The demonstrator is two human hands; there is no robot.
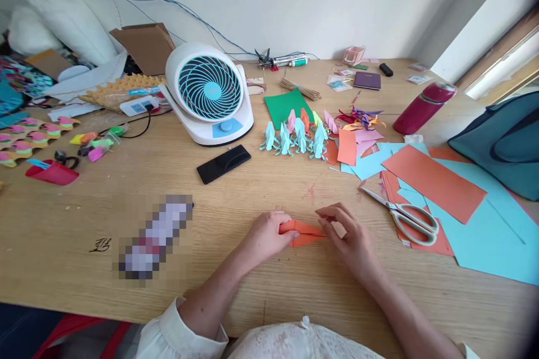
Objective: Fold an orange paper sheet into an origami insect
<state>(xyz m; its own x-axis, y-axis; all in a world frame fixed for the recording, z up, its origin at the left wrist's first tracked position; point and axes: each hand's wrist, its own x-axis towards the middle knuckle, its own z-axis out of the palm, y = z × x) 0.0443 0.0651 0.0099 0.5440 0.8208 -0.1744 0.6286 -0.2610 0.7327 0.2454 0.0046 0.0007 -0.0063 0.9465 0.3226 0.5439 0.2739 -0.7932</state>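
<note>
Over the front middle of the table, a folded orange paper point(305, 230) with a crease along its length tapers to the right. My left hand point(269, 233) is closed on its wider left end, thumb on top. At the narrow right end, my right hand point(347, 238) has its thumb and fingers curled close together against the paper. Part of that tip is hidden behind the fingers. Beyond both hands stand several light-blue folded paper figures point(300, 137), with pink and orange ones behind them.
Scissors point(415, 223) lie on orange and light-blue paper sheets point(492, 247) to the right. A magenta flask point(423, 109) and a teal bag point(501, 146) are farther right. A white fan point(210, 90), a black phone point(224, 164) and a red cup point(53, 173) are leftward.
</note>
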